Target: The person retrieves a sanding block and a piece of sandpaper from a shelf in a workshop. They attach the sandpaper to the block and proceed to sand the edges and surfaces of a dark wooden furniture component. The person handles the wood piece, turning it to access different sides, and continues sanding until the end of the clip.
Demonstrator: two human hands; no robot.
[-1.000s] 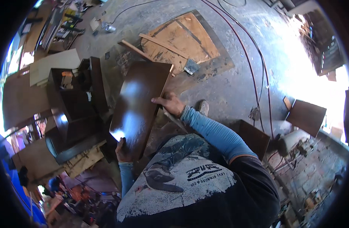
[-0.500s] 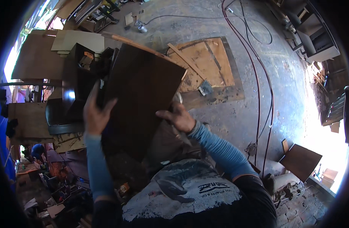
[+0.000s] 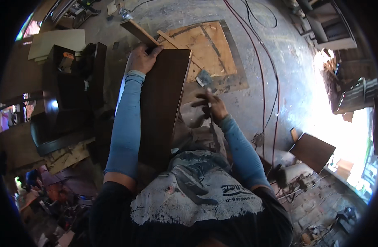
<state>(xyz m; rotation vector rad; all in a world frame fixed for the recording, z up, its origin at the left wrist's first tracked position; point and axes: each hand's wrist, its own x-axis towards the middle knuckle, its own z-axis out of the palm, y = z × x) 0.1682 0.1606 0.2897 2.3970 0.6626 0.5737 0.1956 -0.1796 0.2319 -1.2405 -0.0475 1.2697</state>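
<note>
A long dark brown wooden panel [image 3: 162, 99] lies tilted in front of me, its lighter narrow edge facing right. My left hand [image 3: 143, 60] grips its far left end, thumb over the top face. To the right of the panel and apart from it is my right hand [image 3: 215, 108], its fingers loosely curled and a little blurred. A thin pale strip shows along the palm and below it, too unclear to name. Just beyond my left hand, a narrow dark board [image 3: 139, 33] with a light edge sticks out.
Dark cabinet pieces [image 3: 69, 94] stand on the left near pale sheets [image 3: 57, 42]. A stained plywood sheet [image 3: 213, 45] lies on the floor ahead, with a small grey block [image 3: 204, 78] on it. Red hoses [image 3: 261, 61] cross the floor; a brown board [image 3: 313, 151] rests at right.
My left hand has moved from the panel's left side to its far end. The panel has turned more upright in view. My right hand has come off its right edge and moved right.
</note>
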